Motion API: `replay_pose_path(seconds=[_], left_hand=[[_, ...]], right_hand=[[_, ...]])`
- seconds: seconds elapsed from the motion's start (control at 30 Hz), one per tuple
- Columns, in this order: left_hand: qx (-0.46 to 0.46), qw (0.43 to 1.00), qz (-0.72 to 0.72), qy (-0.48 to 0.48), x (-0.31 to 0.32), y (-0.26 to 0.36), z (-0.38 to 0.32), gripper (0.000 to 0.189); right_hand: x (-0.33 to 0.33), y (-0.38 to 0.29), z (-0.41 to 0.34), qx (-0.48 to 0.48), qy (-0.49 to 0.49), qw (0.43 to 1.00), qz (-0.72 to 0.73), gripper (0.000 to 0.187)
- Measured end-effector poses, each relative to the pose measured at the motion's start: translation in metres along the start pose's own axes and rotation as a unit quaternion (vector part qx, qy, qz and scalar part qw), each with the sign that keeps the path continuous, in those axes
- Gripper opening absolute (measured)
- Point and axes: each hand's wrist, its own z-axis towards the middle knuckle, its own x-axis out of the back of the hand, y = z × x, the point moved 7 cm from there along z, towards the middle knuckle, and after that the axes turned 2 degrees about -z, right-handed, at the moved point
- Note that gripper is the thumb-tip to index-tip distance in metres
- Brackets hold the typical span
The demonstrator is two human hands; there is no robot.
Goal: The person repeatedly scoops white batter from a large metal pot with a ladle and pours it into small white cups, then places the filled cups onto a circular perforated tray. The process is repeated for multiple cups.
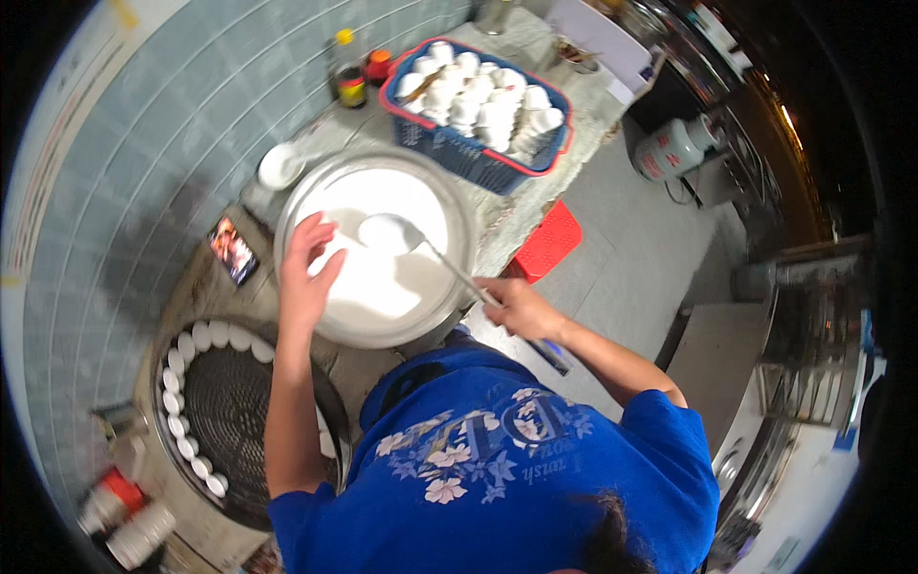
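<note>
A large round metal pot (467, 237) full of white liquid (373, 287) sits on the counter before me. My right hand (522, 308) grips the long handle of a metal ladle (453, 267). The ladle's bowl is at the liquid and looks full of white. Above the pot's left side is my left hand (310, 255), its fingers curved and apart, with nothing visible in it. At lower left, a round perforated steamer tray (237, 416) carries small white cups (172, 402) along its rim. My left forearm hides part of that tray.
A blue basket (459, 154) with a red rim holds stacked small white cups (466, 93). Behind it stand a sauce bottle (350, 75) and a red jar (378, 68). A phone (233, 251) and a white bowl (280, 166) lie near the wall. A red plastic stool (551, 242) and gas cylinder (670, 152) are right.
</note>
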Motion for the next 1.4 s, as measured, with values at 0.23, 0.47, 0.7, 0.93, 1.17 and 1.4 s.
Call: replay_pose_path(seconds=[0.23,0.47,0.7,0.93,1.17,1.4], left_hand=[[-0.097,0.912,0.3,-0.261,-0.228,0.032,0.168,0.049],[0.061,0.759,0.536,-0.365,-0.307,-0.076,0.242,0.057],[0.085,0.737,0.532,-0.407,-0.321,-0.127,0.254,0.059],[0.235,0.751,0.553,-0.272,-0.303,-0.1,0.25,0.055],[0.266,0.711,0.569,-0.316,-0.314,-0.1,0.242,0.066],[0.309,0.686,0.549,-0.364,-0.321,-0.144,0.25,0.071]], right_hand=[[0.012,0.022,-0.002,0.049,0.032,0.996,-0.06,0.051],[0.031,0.049,0.004,0.037,0.029,0.999,0.001,0.055],[0.04,0.058,0.021,0.049,0.025,0.998,0.023,0.053],[0.039,0.046,0.032,0.07,0.012,0.997,0.019,0.051],[0.029,0.041,0.037,0.071,0.01,0.997,0.034,0.049],[0.025,0.043,0.037,0.071,0.021,0.996,0.049,0.049]])
